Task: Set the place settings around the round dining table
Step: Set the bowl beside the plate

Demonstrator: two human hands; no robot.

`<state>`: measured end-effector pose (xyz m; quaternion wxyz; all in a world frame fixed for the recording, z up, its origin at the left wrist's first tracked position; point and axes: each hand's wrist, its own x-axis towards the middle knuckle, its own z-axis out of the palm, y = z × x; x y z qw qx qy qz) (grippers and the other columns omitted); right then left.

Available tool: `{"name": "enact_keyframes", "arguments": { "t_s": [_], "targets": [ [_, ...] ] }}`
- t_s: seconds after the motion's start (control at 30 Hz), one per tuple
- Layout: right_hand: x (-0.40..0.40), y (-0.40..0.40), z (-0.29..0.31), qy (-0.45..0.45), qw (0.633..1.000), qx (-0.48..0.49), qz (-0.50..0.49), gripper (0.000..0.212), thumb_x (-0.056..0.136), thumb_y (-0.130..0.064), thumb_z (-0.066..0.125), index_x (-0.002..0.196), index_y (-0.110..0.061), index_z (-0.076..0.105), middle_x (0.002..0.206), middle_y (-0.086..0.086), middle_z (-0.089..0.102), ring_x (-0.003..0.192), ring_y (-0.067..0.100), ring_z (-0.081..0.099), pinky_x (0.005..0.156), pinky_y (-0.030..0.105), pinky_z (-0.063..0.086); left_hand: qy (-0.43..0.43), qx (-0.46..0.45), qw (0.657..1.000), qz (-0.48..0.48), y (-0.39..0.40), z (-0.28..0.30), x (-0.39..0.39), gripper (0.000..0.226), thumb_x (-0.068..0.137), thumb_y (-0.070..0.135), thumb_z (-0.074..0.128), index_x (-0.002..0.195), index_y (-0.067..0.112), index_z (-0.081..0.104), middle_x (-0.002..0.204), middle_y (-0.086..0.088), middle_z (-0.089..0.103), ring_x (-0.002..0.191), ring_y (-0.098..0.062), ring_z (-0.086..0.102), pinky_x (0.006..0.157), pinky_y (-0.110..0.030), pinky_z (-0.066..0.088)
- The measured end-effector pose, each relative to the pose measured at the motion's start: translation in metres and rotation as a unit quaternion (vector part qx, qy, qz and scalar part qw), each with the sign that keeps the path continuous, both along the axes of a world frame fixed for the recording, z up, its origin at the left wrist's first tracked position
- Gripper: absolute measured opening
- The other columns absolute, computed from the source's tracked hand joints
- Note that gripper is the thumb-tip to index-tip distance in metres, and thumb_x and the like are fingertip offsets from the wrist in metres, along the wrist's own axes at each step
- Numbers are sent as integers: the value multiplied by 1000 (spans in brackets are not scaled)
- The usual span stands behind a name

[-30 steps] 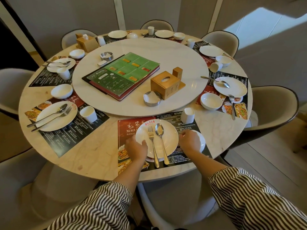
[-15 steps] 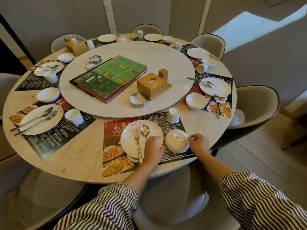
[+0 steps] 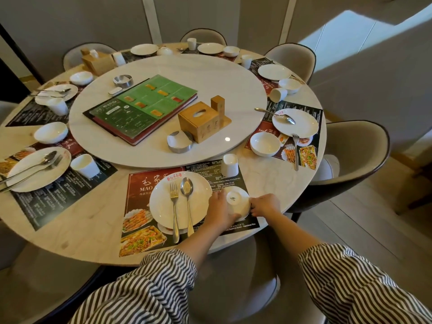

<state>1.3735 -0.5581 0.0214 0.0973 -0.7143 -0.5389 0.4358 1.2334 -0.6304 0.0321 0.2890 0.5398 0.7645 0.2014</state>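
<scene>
On the near placemat [image 3: 142, 183] sits a white plate [image 3: 161, 204] with a fork [image 3: 174, 206] and a spoon [image 3: 187, 202] laid side by side on it. Right of the plate a white bowl [image 3: 238, 201] lies upside down, its foot ring facing up. My left hand [image 3: 219, 210] grips the bowl's left rim and my right hand [image 3: 265, 205] grips its right rim. An upturned white cup [image 3: 229, 165] stands just beyond the bowl.
A marble lazy Susan [image 3: 233, 73] carries a green menu [image 3: 142, 111], a wooden tissue box [image 3: 201, 121] and two metal ashtrays. Several other settings with plates, bowls and cups ring the round table [image 3: 77, 232]. Padded chairs [image 3: 357, 155] surround it.
My left hand left the plate and moved right to the bowl. Both hands now hold the overturned bowl between them; my view shifted left and closer.
</scene>
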Motion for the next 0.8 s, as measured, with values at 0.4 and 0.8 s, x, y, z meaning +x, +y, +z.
{"name": "enact_keyframes", "arguments": {
  "t_s": [0.4, 0.8],
  "targets": [
    [1, 4, 4, 117, 987, -63, -92, 14, 89, -16, 63, 76, -10, 61, 80, 10, 69, 70, 20, 68, 73, 34, 61, 133, -57, 987, -74, 20, -8, 10, 124, 59, 52, 84, 150, 15, 8, 149, -17, 17, 136, -34, 23, 114, -40, 25],
    [-2, -2, 5, 112, 986, -60, -110, 23, 91, -21, 65, 86, 2, 67, 84, 14, 72, 80, 26, 71, 84, 36, 58, 113, -27, 992, -57, 18, -19, 12, 123, 61, 54, 82, 150, 13, 8, 148, -16, 17, 133, -33, 24, 113, -39, 26]
  ]
}}
